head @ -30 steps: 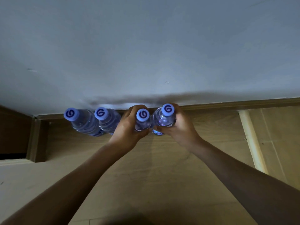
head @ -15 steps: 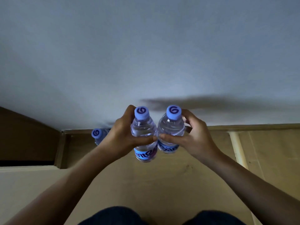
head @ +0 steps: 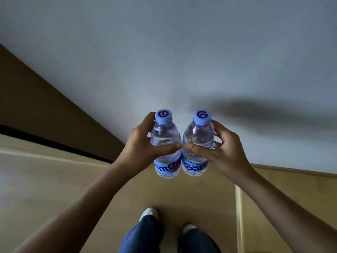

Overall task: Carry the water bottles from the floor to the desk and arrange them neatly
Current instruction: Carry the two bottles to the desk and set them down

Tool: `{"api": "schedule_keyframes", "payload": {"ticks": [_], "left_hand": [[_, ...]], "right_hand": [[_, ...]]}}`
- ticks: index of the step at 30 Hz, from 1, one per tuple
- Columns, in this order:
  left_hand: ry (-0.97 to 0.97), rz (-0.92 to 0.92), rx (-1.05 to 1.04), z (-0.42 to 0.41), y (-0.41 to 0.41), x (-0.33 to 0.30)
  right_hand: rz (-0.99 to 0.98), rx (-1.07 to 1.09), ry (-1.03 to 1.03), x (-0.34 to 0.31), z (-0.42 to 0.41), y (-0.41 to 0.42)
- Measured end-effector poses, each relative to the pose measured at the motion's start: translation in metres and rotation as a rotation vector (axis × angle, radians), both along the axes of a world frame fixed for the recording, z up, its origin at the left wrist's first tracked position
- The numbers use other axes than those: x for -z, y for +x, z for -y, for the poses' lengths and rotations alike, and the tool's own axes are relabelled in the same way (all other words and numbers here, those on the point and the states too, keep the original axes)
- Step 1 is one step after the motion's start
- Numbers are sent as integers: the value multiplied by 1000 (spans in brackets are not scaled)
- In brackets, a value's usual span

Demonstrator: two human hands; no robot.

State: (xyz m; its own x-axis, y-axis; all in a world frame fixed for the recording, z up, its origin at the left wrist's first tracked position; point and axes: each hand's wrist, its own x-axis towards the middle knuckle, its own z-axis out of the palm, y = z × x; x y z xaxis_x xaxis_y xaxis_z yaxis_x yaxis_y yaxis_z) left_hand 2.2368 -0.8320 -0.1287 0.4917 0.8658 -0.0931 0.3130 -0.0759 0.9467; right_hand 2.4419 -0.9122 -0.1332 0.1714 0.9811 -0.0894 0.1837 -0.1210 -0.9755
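Observation:
Two clear water bottles with pale blue caps and blue labels are held upright, side by side, in the air above the floor. My left hand (head: 140, 145) grips the left bottle (head: 165, 136) around its middle. My right hand (head: 221, 148) grips the right bottle (head: 198, 136) the same way, thumb across the front. The two bottles touch at the shoulder. The other bottles that stood by the wall are out of sight, and no desk is in view.
A white wall (head: 182, 52) rises ahead with a wooden skirting board (head: 291, 169) at its foot. A brown wooden panel (head: 36, 99) runs along the left. Beige floor (head: 54, 189) lies below, with my jeans and white shoes (head: 149, 212) near the bottom edge.
Both hands lifted the two bottles up from the floor row by the wall. The view rose and pulled back; the remaining bottles dropped out of sight and my legs came into view.

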Motion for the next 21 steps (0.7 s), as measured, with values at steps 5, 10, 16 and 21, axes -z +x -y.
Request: {"api": "schedule_keyframes", "payload": {"ticks": [5,10,16,21], "left_hand": [[45,5,-101,17,-38,-138],[97,48,-254,55,-83,-226],[143,86,-573,120,-151,-272],[147,103,-804,172,-223,-284]], "right_hand": [[-26,-130,33,-134,-3,-30],[-22,-246,82,-217,5,-72],[-10,-464,120,-273,13,-149],[-58,-654,109,-289,20,-235]]}}
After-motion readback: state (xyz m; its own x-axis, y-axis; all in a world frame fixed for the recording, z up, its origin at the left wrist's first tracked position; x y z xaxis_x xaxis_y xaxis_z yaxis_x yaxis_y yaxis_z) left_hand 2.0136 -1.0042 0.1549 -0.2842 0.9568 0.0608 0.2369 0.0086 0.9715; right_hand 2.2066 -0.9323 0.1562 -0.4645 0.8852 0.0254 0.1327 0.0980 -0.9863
